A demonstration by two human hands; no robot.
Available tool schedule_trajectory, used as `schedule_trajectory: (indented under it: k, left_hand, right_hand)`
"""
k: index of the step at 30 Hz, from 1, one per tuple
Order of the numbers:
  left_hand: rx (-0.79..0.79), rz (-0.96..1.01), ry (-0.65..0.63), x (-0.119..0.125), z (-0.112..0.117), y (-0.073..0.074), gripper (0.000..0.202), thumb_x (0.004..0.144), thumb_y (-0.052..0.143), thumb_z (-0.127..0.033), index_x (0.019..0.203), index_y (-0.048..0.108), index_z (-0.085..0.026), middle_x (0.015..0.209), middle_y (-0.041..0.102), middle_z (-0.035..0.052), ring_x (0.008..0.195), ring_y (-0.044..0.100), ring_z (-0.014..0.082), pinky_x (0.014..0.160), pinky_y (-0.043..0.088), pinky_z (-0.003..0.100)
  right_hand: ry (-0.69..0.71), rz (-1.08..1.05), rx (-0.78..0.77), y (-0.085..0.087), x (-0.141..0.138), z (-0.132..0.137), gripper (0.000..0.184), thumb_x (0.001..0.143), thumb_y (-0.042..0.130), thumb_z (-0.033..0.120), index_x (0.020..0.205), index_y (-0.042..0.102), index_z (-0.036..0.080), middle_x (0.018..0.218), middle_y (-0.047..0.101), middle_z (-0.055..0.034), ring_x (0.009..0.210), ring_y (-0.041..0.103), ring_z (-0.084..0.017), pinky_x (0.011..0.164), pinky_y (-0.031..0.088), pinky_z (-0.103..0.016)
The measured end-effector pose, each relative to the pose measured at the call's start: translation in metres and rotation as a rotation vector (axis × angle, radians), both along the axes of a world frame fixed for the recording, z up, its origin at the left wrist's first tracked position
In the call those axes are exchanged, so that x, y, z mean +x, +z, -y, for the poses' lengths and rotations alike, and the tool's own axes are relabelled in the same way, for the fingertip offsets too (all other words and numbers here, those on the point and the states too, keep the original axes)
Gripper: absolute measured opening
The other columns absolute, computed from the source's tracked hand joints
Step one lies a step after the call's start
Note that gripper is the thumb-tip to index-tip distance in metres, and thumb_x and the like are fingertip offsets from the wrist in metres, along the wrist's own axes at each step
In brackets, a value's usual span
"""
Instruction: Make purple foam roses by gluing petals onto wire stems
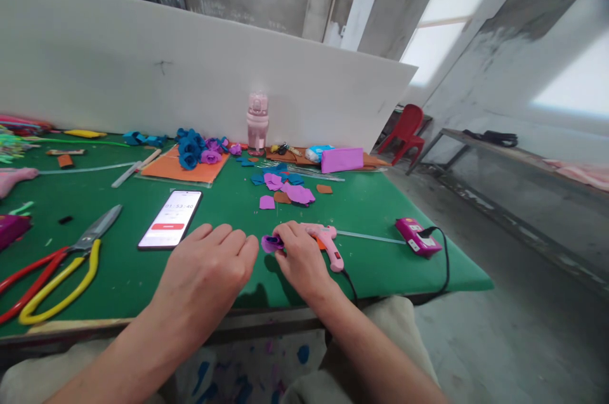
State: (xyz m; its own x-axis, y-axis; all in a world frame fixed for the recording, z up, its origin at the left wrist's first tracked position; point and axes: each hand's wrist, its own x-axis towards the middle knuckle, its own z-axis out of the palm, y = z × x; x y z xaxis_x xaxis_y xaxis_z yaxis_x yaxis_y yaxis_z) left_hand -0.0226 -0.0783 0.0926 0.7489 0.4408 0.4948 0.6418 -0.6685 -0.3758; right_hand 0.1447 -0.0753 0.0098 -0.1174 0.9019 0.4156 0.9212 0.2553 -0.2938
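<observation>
My right hand (301,259) pinches a small purple paper flower (267,244) with a dark blue centre, just above the green table. To its left, my left hand (209,267) is closed with its knuckles towards me. Whatever its fingers may hold is hidden. A pink hot glue gun (328,244) lies behind and right of my right hand, with a clear glue stick at its rear and a patch of orange beneath it. Beyond my hands lie loose purple petals (298,193) and blue petals (276,170).
Large scissors (90,239) and a lit phone (171,220) lie on the left. Finished blue flowers (190,150) rest on an orange sheet (209,170). A pink bottle (257,125) stands by the white board (200,61). A magenta box (417,237) with a cord sits at right.
</observation>
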Motion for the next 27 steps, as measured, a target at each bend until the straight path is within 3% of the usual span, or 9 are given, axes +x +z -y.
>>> schedule_trajectory:
  k: [13,19,21,23,27]
  left_hand:
    - [-0.058,-0.007,0.010,0.001,0.002,-0.001,0.029,0.072,0.039,0.001,0.061,0.057,-0.019,0.054,0.052,0.0029,0.054,0.048,0.0196,0.052,0.031,0.032]
    - [-0.153,0.000,0.043,-0.008,0.002,0.002,0.031,0.073,0.038,-0.001,0.076,0.064,-0.019,0.059,0.058,0.0033,0.060,0.053,0.0200,0.057,0.036,0.032]
    - [-0.195,0.092,0.032,-0.013,-0.002,0.003,0.030,0.077,0.038,-0.005,0.083,0.064,-0.020,0.064,0.061,0.0030,0.062,0.055,0.0196,0.060,0.038,0.032]
    - [-0.297,0.284,0.016,-0.018,-0.009,0.004,0.023,0.083,0.039,-0.014,0.088,0.061,-0.021,0.069,0.064,0.0016,0.064,0.056,0.0180,0.061,0.040,0.031]
    - [-0.826,0.693,-0.023,-0.018,-0.022,0.004,0.019,0.087,0.040,-0.032,0.080,0.054,-0.021,0.067,0.065,-0.0009,0.065,0.059,0.0139,0.060,0.045,0.024]
  right_hand:
    - [-0.007,0.026,-0.002,0.002,-0.001,0.001,0.025,0.068,0.045,0.000,0.083,0.050,0.019,0.084,0.056,-0.0033,0.079,0.050,-0.019,0.069,0.037,-0.028]
    - [-0.004,-0.096,0.005,0.005,0.004,0.001,0.026,0.066,0.045,0.000,0.082,0.053,0.019,0.084,0.056,-0.0036,0.078,0.049,-0.018,0.068,0.037,-0.028]
    - [0.006,-0.278,-0.006,0.007,0.008,-0.001,0.024,0.066,0.047,0.001,0.080,0.055,0.018,0.083,0.057,-0.0027,0.077,0.049,-0.017,0.068,0.038,-0.028]
    - [0.022,-0.624,-0.084,0.010,0.012,-0.004,0.017,0.068,0.054,0.008,0.080,0.057,0.018,0.077,0.057,-0.0007,0.071,0.050,-0.014,0.064,0.039,-0.026]
    - [0.107,-1.541,-0.397,0.017,0.022,-0.012,0.021,0.068,0.067,0.024,0.087,0.059,0.017,0.067,0.056,0.0030,0.053,0.046,-0.006,0.051,0.040,-0.019]
